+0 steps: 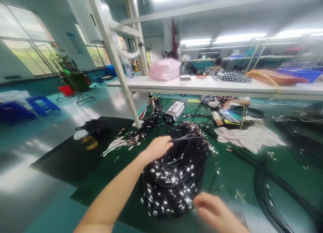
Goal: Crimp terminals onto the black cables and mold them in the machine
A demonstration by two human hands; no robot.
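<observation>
A thick bundle of thin black cables with small metal ends (176, 169) lies coiled on the green table mat (234, 172). My left hand (157, 148) rests on the bundle's upper left edge, fingers curled round a few of its strands. My right hand (214, 211) is at the bundle's lower right edge, blurred by motion, fingers bent toward the cables; whether it grips anything is unclear.
A second cable bundle (148, 122) trails toward the white frame post (121, 74). A grey tool (174, 112), white cloth (248, 138), a black loop of cable (267, 199) and a jar (84, 138) lie around. A person sits across behind the white shelf (214, 85).
</observation>
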